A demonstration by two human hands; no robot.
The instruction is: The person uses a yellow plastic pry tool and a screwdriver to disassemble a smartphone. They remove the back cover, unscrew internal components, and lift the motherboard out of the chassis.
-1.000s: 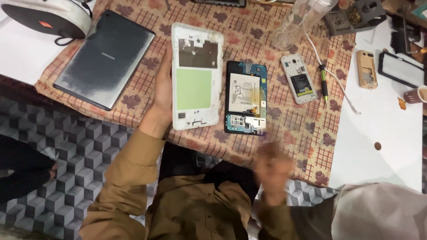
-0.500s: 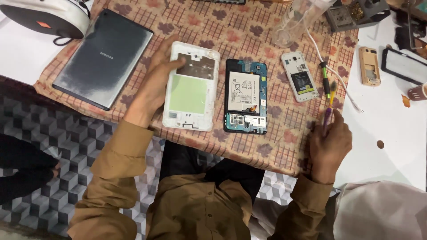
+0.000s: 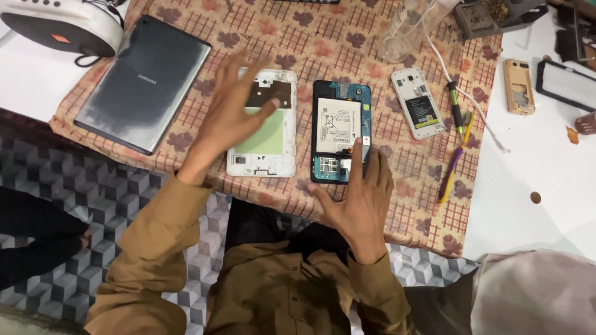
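An opened tablet body (image 3: 340, 130) with a white battery and blue circuit board lies on the patterned cloth (image 3: 323, 43). My right hand (image 3: 360, 198) rests on its near end, index finger touching beside the battery. To its left lies the white back cover (image 3: 267, 133), inner side up with a pale green panel. My left hand (image 3: 233, 111) hovers over that cover with fingers spread, holding nothing.
A dark grey tablet (image 3: 146, 84) lies at the left, a white speaker (image 3: 59, 25) behind it. An open small phone (image 3: 419, 102), a screwdriver (image 3: 456, 108) and a yellow and purple tool (image 3: 456, 155) lie right. A tan phone (image 3: 518, 87) sits on the white table.
My right hand moved left from the tools onto the opened tablet's near end. My left hand let go of the white cover and lifted with fingers spread.
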